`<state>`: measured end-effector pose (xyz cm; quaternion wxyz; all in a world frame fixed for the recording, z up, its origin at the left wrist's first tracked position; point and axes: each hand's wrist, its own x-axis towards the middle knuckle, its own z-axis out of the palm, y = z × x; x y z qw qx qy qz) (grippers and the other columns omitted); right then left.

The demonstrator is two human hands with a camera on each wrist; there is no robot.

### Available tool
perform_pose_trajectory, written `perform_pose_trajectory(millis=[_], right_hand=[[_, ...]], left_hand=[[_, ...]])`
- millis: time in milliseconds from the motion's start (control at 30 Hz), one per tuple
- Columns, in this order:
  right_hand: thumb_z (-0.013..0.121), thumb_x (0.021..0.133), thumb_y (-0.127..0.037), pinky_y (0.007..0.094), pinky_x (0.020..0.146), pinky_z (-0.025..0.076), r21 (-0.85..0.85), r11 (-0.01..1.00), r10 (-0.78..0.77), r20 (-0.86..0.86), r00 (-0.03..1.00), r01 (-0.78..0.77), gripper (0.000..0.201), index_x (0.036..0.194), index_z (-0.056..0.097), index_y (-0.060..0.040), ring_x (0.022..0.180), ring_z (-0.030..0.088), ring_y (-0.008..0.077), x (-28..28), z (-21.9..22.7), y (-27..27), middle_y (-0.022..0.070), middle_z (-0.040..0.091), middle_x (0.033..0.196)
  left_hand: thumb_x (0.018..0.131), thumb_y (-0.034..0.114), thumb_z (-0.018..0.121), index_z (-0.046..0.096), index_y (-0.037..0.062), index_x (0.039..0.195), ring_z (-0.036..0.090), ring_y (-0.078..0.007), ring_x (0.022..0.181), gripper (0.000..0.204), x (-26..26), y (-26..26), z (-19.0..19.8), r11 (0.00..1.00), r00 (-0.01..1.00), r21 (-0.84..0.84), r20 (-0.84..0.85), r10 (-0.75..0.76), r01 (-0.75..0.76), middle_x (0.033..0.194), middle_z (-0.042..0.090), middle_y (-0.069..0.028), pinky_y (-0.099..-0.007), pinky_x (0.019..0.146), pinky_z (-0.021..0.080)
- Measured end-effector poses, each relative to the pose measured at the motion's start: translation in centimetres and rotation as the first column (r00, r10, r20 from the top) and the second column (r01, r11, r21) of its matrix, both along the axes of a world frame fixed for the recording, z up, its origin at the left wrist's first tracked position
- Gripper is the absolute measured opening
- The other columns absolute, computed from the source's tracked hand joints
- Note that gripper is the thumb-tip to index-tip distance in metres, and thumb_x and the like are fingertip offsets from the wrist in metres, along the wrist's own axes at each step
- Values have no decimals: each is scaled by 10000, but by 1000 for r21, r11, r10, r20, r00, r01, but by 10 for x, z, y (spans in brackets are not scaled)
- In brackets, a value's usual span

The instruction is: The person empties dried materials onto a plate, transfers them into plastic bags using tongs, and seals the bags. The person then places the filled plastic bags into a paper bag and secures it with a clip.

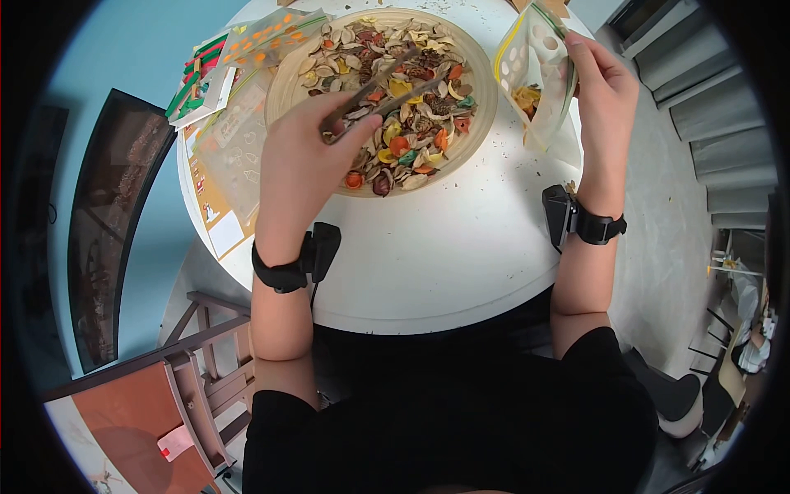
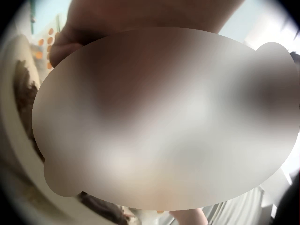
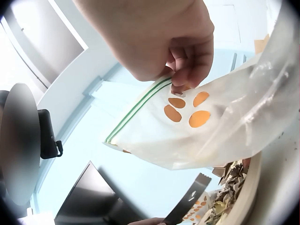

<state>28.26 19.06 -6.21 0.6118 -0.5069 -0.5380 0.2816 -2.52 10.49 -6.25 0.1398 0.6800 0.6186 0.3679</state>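
In the head view the left hand holds metal tongs over a round wooden tray of dried petals, cones and coloured pieces. The two tong arms stand apart; nothing shows between their tips. To the right, the right hand pinches the upper edge of a clear zip bag, which hangs open with some yellow and orange pieces low inside. From the right wrist view, the right hand grips the bag near its green zip strip, with one tong arm below. Most of the left wrist view is blurred.
Left of the tray lie a patterned zip bag, another flat clear bag and a white box with red and green items. Small crumbs dot the white table. A folding chair stands at lower left.
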Motion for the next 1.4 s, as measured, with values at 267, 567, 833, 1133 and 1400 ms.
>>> perform_pose_trajectory(millis=[267,567,833,1133,1400], right_hand=[[697,980,-249,217,596,433,-39,998,43,73,996,-40,303,1122,767,10,692,584,49,-5,-2,0,-5,683,788],[676,983,-246,229,547,469,-122,982,161,145,976,-143,311,1046,755,48,580,570,62,-30,6,-16,13,684,704],[663,986,-258,231,560,486,-159,969,219,197,956,-189,325,1061,755,45,579,581,59,-36,3,-20,21,696,712],[654,980,-255,237,564,493,-166,970,210,206,956,-177,324,1068,760,39,578,585,60,-35,3,-19,24,702,720],[653,975,-251,236,571,491,-175,967,218,204,954,-184,322,1078,762,35,580,581,61,-35,2,-19,26,703,723]], left_hand=[[874,360,801,748,-12,1111,583,-195,627,444,-9,-2,-1,974,972,-155,-191,136,-167,730,673,-117,-334,630,482],[916,370,721,749,47,968,686,-347,762,328,-12,-6,9,965,954,-207,-282,100,-162,773,712,-151,-430,685,527],[934,336,712,716,15,945,655,-368,705,321,-9,-9,12,987,991,-138,-116,69,-84,752,682,-175,-412,661,504],[903,354,739,736,18,997,672,-348,723,349,-12,-9,18,965,969,-218,-226,97,-147,756,687,-177,-412,668,508],[907,376,739,751,32,989,687,-351,780,354,-14,-10,15,954,957,-262,-282,65,-142,778,710,-162,-427,708,519]])
